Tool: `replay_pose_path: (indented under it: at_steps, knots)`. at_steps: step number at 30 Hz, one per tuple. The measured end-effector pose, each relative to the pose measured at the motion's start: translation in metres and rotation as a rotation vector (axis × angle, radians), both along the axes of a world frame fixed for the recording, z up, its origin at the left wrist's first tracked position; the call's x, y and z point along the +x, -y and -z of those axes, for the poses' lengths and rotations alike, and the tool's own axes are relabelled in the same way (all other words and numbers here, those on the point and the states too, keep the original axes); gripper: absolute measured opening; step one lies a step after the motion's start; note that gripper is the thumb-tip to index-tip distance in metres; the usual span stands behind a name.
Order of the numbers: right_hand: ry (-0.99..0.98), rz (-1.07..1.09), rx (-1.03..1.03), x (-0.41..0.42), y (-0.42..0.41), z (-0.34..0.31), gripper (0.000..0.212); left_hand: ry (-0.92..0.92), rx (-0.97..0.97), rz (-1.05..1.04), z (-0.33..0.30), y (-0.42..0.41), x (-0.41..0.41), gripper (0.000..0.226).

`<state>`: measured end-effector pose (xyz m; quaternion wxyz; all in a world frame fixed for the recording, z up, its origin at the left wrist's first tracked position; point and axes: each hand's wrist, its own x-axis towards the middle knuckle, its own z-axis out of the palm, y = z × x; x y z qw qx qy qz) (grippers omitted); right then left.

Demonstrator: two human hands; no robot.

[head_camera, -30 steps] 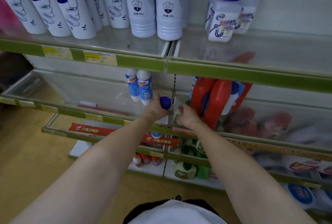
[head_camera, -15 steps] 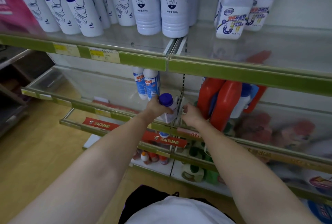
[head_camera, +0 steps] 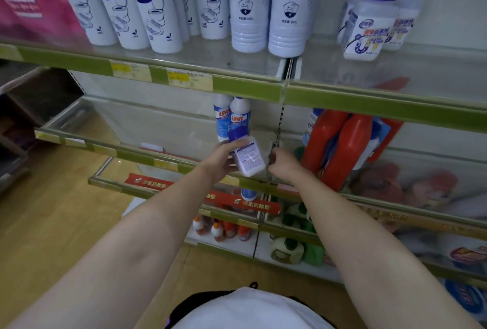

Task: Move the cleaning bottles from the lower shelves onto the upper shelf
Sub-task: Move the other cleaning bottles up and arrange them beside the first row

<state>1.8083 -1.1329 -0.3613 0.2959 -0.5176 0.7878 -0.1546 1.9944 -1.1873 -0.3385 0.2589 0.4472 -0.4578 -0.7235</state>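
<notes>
Gripping one purple-capped bottle (head_camera: 247, 156), the left hand (head_camera: 218, 161) tilts it; right hand (head_camera: 283, 165) fingers unclear; three matching bottles (head_camera: 374, 20) above.

L hand (head_camera: 220, 161) grips tilted white bottle (head_camera: 249, 156); R hand (head_camera: 283, 164) just beside.

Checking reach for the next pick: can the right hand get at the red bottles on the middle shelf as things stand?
Probably yes. The right hand holds nothing visible and sits at the shelf front just left of the red bottles, with nothing between them. The left hand holds the blue-capped bottle.
</notes>
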Motion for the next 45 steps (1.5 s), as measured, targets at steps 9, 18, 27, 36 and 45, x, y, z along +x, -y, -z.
replay_pose_path:
  at_steps: [9,18,27,36,45]
  knots:
    - [-0.156,-0.007,0.033,0.052,-0.025,-0.017,0.037,-0.256,0.286,-0.018,0.004,-0.004,0.035,0.072]
    - [-0.241,0.019,0.05,0.081,-0.064,-0.022,0.011,-0.283,0.369,0.167,0.016,-0.028,0.042,0.058]
    - [-0.199,0.197,0.024,0.081,-0.116,-0.014,0.032,-0.232,0.554,0.213,0.032,-0.057,0.038,0.041]
    - [-0.201,0.281,0.086,0.068,-0.148,-0.002,0.016,-0.29,0.719,0.179,0.045,-0.08,0.02,0.044]
    - [-0.212,0.289,0.078,0.033,-0.168,0.0,0.014,-0.234,0.705,0.246,0.041,-0.101,-0.017,0.053]
